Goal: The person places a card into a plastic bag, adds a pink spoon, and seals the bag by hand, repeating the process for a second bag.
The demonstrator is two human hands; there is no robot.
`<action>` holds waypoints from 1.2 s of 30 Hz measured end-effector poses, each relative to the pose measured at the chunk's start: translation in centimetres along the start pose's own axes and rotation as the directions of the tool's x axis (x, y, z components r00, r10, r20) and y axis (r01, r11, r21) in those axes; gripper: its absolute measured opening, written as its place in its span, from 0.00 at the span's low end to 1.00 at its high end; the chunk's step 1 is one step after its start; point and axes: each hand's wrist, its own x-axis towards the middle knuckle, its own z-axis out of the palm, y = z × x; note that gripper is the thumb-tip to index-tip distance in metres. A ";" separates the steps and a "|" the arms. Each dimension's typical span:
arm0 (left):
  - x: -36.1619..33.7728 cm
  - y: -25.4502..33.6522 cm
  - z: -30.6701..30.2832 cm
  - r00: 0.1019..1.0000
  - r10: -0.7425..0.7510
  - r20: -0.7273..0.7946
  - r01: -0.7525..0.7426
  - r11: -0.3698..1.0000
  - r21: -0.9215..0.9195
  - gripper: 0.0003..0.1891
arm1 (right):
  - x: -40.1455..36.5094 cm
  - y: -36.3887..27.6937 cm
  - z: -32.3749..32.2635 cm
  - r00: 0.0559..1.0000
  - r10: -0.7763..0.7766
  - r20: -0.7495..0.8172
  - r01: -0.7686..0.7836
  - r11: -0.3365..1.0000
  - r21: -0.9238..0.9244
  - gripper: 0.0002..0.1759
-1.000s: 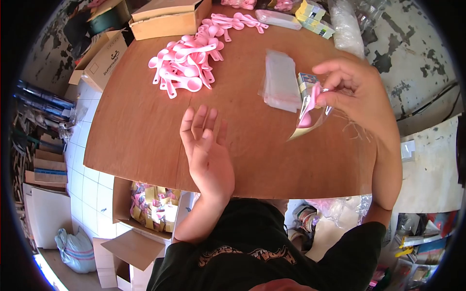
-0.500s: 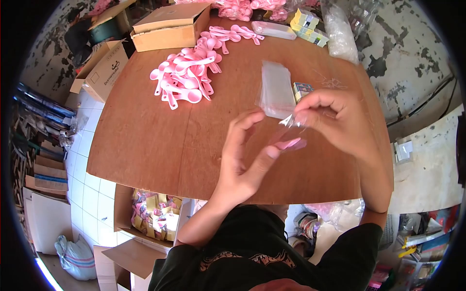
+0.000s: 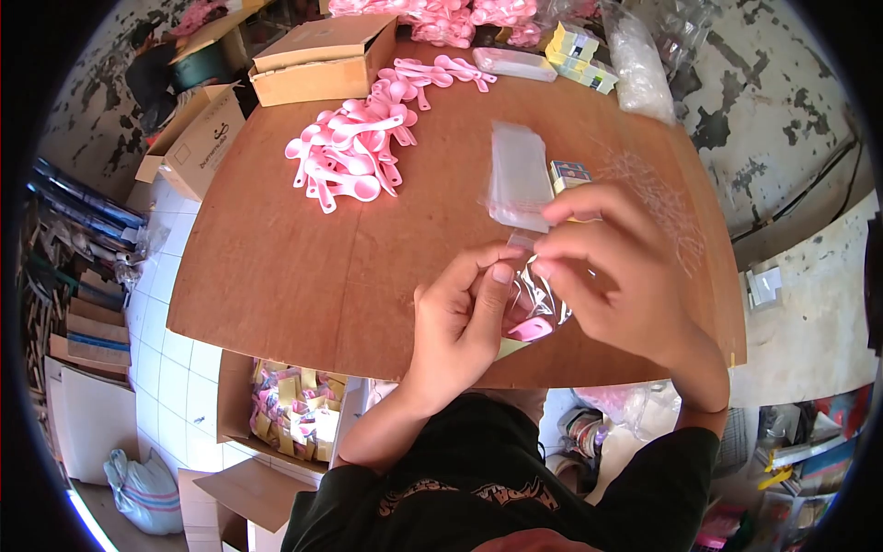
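Clearly, the left hand (image 3: pixel 457 327) keeps its grip clamped on a clear bag (image 3: pixel 537 293) around a pink spoon (image 3: pixel 531 329); whether the right hand (image 3: pixel 618 276) pinches its edge, I cannot tell.

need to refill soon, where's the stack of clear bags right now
In the head view, the clear bags lie right of the pink spoon pile, beside the small card stack

From the left hand (image 3: pixel 458 320), the table (image 3: pixel 262 253) leaves passage toward 10 o'clock; spoons (image 3: pixel 354 152) obstruct 11, bags (image 3: pixel 518 173) obstruct 1.
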 end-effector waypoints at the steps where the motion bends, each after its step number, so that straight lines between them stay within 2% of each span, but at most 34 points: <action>1: -0.1 -0.1 0.1 1.000 0.026 0.000 -0.026 0.999 0.036 0.11 | -0.3 0.1 0.2 0.998 -0.061 -0.020 0.060 0.996 -0.062 0.11; 2: -0.2 -0.2 0.2 0.999 0.050 0.003 -0.050 0.996 0.071 0.11 | -0.6 0.2 0.3 0.998 -0.060 -0.022 0.058 0.996 -0.063 0.11; 4: -0.4 0.0 0.5 0.997 0.081 0.013 -0.082 0.988 0.130 0.11 | -1.0 0.1 0.5 0.989 -0.147 -0.031 0.134 0.958 -0.255 0.10; 5: -0.5 0.4 0.6 0.992 0.125 0.026 -0.127 0.967 0.221 0.11 | -1.1 0.1 0.7 0.986 -0.163 -0.043 0.140 0.936 -0.324 0.11; 6: -0.6 0.6 0.8 0.985 0.167 0.042 -0.172 0.935 0.309 0.10 | -1.2 -0.1 0.6 0.987 -0.157 -0.045 0.134 0.935 -0.327 0.11; 7: -0.7 0.6 0.8 0.985 0.165 0.046 -0.171 0.936 0.307 0.10 | -1.3 -0.4 0.4 0.992 -0.128 -0.017 0.115 0.934 -0.339 0.12; 9: -0.7 0.4 0.9 0.957 0.276 0.090 -0.286 0.844 0.455 0.11 | -1.5 -0.7 0.3 0.995 -0.097 0.010 0.094 0.931 -0.353 0.12; 10: -0.8 0.4 0.8 0.957 0.275 0.092 -0.286 0.844 0.453 0.11 | -1.6 -0.8 0.3 0.995 -0.092 0.035 0.098 0.920 -0.379 0.12; 12: -1.0 0.2 0.2 0.943 0.229 0.241 -0.331 0.709 0.622 0.13 | -1.9 -1.0 0.3 0.995 -0.083 0.058 0.099 0.908 -0.408 0.11; 13: -1.0 0.3 0.0 0.942 0.228 0.246 -0.333 0.710 0.620 0.13 | -2.1 -1.1 0.3 0.997 -0.042 0.068 0.066 0.913 -0.403 0.11; 15: -0.7 0.5 -0.2 0.913 0.214 0.348 -0.394 0.683 0.615 0.14 | -2.4 -0.9 0.2 0.997 0.004 0.079 0.028 0.915 -0.403 0.10; 16: -0.7 0.3 -0.2 0.912 0.212 0.352 -0.396 0.686 0.611 0.14 | -2.5 -0.5 0.0 0.994 0.074 0.081 -0.047 0.954 -0.296 0.08; 17: -0.7 0.0 -0.3 0.909 0.239 0.342 -0.396 0.751 0.529 0.14 | -2.6 -0.1 -0.1 0.986 0.142 0.090 -0.124 0.975 -0.185 0.07; 18: -0.6 -0.2 -0.4 0.906 0.264 0.330 -0.395 0.806 0.440 0.13 | -2.8 0.4 -0.2 0.985 0.148 0.088 -0.129 0.973 -0.190 0.07; 19: -0.7 -0.4 -0.5 0.905 0.263 0.335 -0.397 0.808 0.436 0.13 | -3.3 0.9 -0.3 0.878 0.447 0.170 -0.476 0.850 0.226 0.04; 20: -0.9 -0.6 -0.6 0.940 0.209 0.271 -0.297 0.891 0.344 0.13 | -3.8 1.7 -0.2 0.689 0.628 0.362 -0.703 0.456 0.546 0.02; 21: -1.0 -0.7 -0.7 0.967 0.142 0.212 -0.192 0.952 0.240 0.12 | -4.7 3.2 0.1 0.683 0.610 0.401 -0.632 0.219 0.744 0.05; 22: -1.0 -0.7 -0.9 0.966 0.141 0.217 -0.191 0.953 0.234 0.12 | -5.5 4.6 0.1 0.711 0.590 0.383 -0.475 0.001 0.880 0.07; 24: -0.9 -0.6 -1.4 0.982 0.173 0.077 -0.188 0.937 0.295 0.12 | -7.2 8.1 -0.8 0.644 0.675 0.359 -0.387 -0.117 0.915 0.08; 25: -0.9 -0.6 -1.1 0.984 0.177 0.030 -0.179 0.966 0.185 0.14 | -8.4 11.0 -1.9 0.614 0.711 0.342 -0.404 -0.089 0.910 0.08; 26: -0.9 -0.7 -1.1 0.985 0.172 0.032 -0.175 0.968 0.180 0.14 | -9.7 14.2 -3.2 0.584 0.745 0.323 -0.422 -0.062 0.904 0.09; 27: -0.9 -0.9 -1.2 0.984 0.179 -0.015 -0.174 0.969 0.175 0.14 | -10.9 16.6 -4.0 0.451 0.879 0.153 -0.507 0.112 0.854 0.09; 28: -0.8 -1.0 -1.3 0.981 0.186 -0.061 -0.173 0.970 0.170 0.15 | -12.2 18.7 -4.8 0.323 0.945 -0.057 -0.607 0.253 0.753 0.09; 29: -0.9 -0.8 -1.5 0.984 0.173 -0.042 -0.163 0.970 0.181 0.15 | -13.9 20.8 -5.6 0.357 0.867 -0.348 -0.803 0.475 0.361 0.08; 30: -0.8 -1.0 -1.7 0.985 0.171 -0.038 -0.162 0.971 0.175 0.15 | -15.1 22.1 -6.4 0.478 0.681 -0.554 -0.858 0.498 -0.129 0.08; 31: -0.8 -1.4 -1.9 0.982 0.187 -0.011 -0.181 0.964 0.196 0.15 | -15.9 21.7 -6.9 0.478 0.680 -0.556 -0.859 0.494 -0.134 0.08; 32: -0.7 -1.6 -2.1 0.979 0.203 0.013 -0.201 0.955 0.216 0.16 | -16.9 21.0 -7.3 0.597 0.651 -0.469 -0.801 0.456 -0.387 0.07; 33: -0.7 -1.6 -2.3 0.980 0.198 0.032 -0.200 0.954 0.222 0.16 | -17.5 20.5 -7.7 0.691 0.632 -0.350 -0.679 0.403 -0.614 0.06; 34: -0.6 -1.7 -2.1 0.981 0.194 0.029 -0.196 0.957 0.216 0.16 | -18.3 20.7 -7.8 0.692 0.633 -0.346 -0.675 0.400 -0.620 0.06; 36: -0.4 -1.9 -1.9 0.988 0.152 -0.009 -0.148 0.974 0.170 0.16 | -20.1 21.1 -7.6 0.783 0.621 -0.032 -0.477 0.567 -0.672 0.07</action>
